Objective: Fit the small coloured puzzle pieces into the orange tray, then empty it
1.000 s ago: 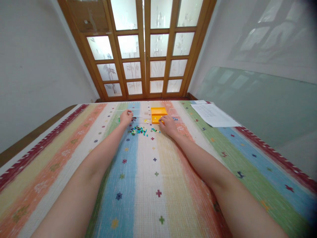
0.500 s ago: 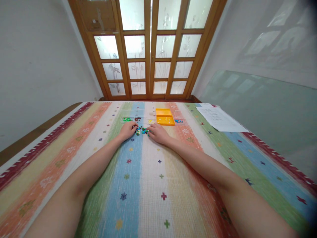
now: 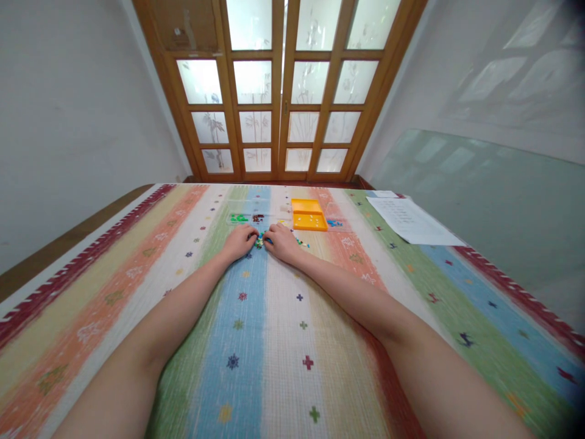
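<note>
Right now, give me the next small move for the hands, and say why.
Probably pinch one piece from the mixed pile and take it to its matching colour group: the left hand and right hand are both at that pile, where colours lie jumbled, while the green pieces and blue pieces sit grouped apart beyond.

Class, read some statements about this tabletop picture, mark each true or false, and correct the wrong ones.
1. The left hand and right hand are at the mixed pieces. True.
2. The orange box is shut. False: it stands open.
3. The blue pieces lie left of the orange box. False: they lie right of it.
4. The green pieces lie left of the dark pieces. True.
5. The tablecloth is plain white. False: it has coloured stripes.
</note>
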Tool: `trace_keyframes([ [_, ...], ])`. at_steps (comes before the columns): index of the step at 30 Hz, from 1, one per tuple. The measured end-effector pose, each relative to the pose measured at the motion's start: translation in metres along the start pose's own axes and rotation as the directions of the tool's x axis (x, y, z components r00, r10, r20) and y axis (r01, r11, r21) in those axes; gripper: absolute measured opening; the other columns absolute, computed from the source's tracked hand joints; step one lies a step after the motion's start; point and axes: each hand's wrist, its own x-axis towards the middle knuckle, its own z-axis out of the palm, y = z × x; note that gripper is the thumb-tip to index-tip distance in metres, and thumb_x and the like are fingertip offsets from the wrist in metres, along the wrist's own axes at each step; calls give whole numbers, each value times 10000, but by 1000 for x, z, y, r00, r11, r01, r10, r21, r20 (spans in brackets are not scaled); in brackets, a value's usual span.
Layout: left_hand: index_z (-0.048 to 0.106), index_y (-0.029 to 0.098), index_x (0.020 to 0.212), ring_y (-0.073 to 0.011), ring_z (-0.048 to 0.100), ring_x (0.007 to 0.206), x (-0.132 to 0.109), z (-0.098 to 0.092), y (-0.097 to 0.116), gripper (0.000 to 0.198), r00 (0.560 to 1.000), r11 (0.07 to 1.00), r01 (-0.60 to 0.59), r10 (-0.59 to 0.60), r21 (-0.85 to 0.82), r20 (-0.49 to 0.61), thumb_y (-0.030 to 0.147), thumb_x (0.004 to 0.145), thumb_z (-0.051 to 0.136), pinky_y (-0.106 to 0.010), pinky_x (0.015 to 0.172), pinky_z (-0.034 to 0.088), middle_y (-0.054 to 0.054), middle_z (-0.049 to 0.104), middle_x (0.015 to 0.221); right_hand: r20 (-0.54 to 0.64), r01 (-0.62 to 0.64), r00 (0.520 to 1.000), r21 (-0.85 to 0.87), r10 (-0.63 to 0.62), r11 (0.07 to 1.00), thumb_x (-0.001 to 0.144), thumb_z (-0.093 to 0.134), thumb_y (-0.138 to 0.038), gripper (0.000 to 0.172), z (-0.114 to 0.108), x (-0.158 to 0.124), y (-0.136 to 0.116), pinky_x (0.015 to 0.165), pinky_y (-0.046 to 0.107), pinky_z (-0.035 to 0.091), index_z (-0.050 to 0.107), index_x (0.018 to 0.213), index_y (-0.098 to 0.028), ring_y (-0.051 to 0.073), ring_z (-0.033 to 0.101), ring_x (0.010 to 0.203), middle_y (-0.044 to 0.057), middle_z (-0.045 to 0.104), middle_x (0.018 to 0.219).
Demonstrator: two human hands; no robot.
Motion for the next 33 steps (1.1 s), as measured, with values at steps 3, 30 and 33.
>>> trace_keyframes([
  [3,762,211,1019,-243,638,981,0,1,0,200,1000,1000,1,-1,16,1,240,973,569,-390,927,504,-69,695,986,-9,-40,999,9,40,999,1008,615,-256,168,3,0,-5,919,363,403,773,1020,-200,265,535,1047,112,666,1028],
  [30,749,230,1122,-271,626,1083,-9,-17,19,230,994,995,-84,81,50,71,348,967,625,-414,982,496,-89,682,1105,-264,-315,895,196,359,929,940,554,-159,240,-14,-14,107,988,418,450,743,1088,-169,277,603,1078,136,720,1132],
  [33,750,223,1102,-270,625,1084,-8,-16,17,212,995,996,-72,68,58,71,322,964,624,-412,986,494,-87,687,1091,-221,-185,950,168,220,968,975,576,-184,198,-11,-10,81,980,401,435,759,1053,-186,271,583,1090,121,711,1101],
])
